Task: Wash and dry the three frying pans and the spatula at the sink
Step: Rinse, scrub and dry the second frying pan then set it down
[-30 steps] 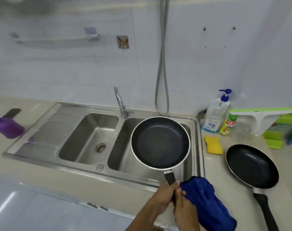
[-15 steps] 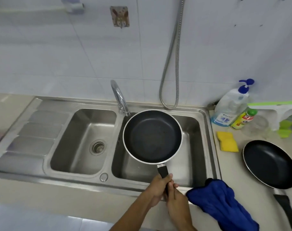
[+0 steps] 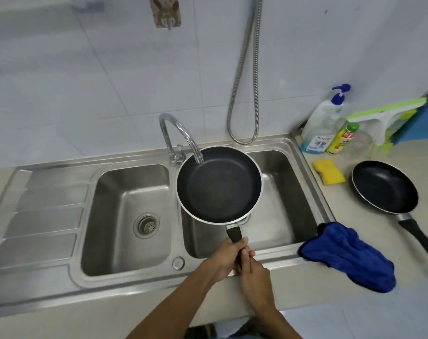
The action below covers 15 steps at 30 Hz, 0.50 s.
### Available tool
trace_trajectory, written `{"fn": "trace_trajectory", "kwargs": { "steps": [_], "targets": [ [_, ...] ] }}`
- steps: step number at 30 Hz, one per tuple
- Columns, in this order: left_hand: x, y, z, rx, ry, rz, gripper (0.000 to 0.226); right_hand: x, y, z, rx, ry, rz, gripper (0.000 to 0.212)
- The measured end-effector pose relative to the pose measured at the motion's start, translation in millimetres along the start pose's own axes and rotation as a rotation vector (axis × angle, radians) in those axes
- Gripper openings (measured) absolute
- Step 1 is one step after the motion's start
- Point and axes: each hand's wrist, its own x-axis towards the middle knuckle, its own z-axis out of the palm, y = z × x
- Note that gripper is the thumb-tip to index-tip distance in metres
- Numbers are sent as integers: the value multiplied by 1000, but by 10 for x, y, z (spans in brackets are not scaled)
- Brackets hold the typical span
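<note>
Black frying pan [image 3: 219,184] hangs under the tap [image 3: 167,140], left hand [image 3: 226,256] and right hand [image 3: 255,272] both gripping its handle [image 3: 233,234]; rinsing seems next, needing water turned on.

Left hand [image 3: 224,256] and right hand [image 3: 254,271] grip pan handle [image 3: 233,234].

Two black frying pans at the steel sink [image 3: 44,221].
The held pan [image 3: 219,184] sits level above the right basin, handle toward the person; the second pan [image 3: 384,187] rests upright on the counter to the right.
</note>
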Motion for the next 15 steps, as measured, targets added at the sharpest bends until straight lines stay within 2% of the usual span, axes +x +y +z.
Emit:
{"fn": "trace_trajectory", "kwargs": {
  "steps": [5,9,10,12,14,15],
  "targets": [
    [-271,192,-237,111,-93,-69,29,-101,-79,182,20,67,-28,63],
    [-489,714,-902,486,-126,-105,38,-95,-98,179,20,103,1,63],
    [-499,916,-1121,563,-57,-110,40,-87,-78,177,26,113,16,64],
    [-475,1411,-1502,711,198,-49,39,-76,-45,176,36,125,30,64],
    [-433,1966,-1698,1012,509,117,30,-67,-8,201,45,123,36,61],
    [-395,2210,-1702,1168,635,265,27,-67,-2,213,47,119,43,61]
  ]
}}
